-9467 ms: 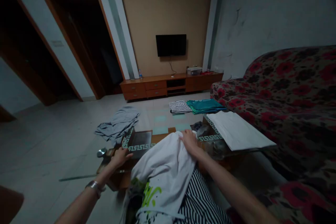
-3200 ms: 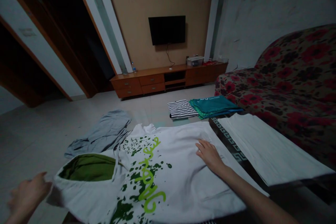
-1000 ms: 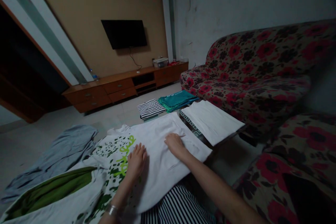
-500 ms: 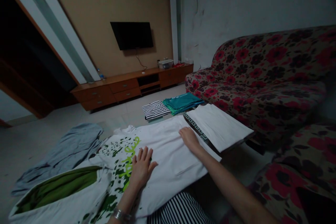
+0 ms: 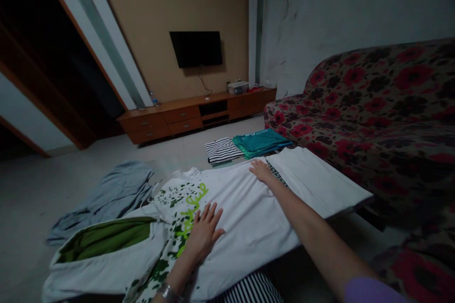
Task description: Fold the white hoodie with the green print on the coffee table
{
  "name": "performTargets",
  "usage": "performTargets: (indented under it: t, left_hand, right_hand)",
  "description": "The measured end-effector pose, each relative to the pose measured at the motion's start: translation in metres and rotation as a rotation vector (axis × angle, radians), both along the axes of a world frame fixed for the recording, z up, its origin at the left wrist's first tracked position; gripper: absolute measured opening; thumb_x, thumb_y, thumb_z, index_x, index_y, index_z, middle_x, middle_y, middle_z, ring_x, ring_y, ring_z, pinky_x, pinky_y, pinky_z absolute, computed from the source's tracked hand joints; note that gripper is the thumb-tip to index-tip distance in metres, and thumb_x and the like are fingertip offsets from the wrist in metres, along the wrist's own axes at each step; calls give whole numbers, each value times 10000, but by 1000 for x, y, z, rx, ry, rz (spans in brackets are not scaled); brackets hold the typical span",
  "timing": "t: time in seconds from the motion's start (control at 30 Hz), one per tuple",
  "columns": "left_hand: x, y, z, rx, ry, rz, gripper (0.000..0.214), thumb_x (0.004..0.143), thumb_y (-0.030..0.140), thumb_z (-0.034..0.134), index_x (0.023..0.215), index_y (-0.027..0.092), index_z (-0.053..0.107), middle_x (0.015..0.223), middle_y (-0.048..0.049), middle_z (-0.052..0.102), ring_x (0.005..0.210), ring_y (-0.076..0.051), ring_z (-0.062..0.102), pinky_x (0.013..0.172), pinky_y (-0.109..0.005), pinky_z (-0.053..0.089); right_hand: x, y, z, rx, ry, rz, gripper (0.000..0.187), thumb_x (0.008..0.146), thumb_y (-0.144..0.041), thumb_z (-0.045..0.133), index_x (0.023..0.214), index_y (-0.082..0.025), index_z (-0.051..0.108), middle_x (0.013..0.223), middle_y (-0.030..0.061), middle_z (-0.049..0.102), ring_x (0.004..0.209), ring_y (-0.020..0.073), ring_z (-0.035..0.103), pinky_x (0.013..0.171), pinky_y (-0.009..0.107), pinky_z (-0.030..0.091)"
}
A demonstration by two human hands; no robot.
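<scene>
Hoodie (image 5: 245, 213) btwn grey cloth (image 5: 106, 196) L & white cloth (image 5: 323, 180) R.

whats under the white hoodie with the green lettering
A table: a strip of its patterned top shows between the hoodie and the folded white cloth. Anything else beneath is covered and cannot be seen.

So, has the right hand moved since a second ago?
Yes: the right hand has moved forward across the white hoodie, closer to the wall-mounted TV.
</scene>
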State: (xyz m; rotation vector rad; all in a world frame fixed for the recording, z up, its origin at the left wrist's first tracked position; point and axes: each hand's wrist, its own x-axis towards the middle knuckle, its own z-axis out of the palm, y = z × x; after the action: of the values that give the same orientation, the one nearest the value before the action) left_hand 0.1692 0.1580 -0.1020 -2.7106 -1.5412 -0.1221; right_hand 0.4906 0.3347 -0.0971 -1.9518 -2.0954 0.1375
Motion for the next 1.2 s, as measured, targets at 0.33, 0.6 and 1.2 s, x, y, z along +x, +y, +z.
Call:
performTargets:
  t: [0.33,0.6,1.2]
  left_hand:
    - [23,-27,16,-106,-119,46,623,881,582,384,1426,283,338,1540,-96,227,1419,-305,159,1110,-557,180]
    - [-26,-77,11,55,-169,417,518,912,445,418,1382,228,412,1528,-110,258,1417,-312,166,1104,-591,171]
    - [-199,-129,-4,-54,-203,692,481,964,403,266,1405,253,384,1497,-76,337,1397,-252,252,1092,-533,214]
  right_hand:
    - [-60,-46,-35,110,-71,78,454,919,-402,419,1333,-226,483,1445,137,399,1349,305,306,1038,494,280]
    - [-32,-118,-34,202,-75,277,436,913,-401,382,1290,-246,539,1431,85,431,1364,283,298,1063,458,299]
    - [-189,-349,-1,258,191,1088,238,867,-206,564,1104,-225,584,1078,66,635,1016,204,521,870,371,419]
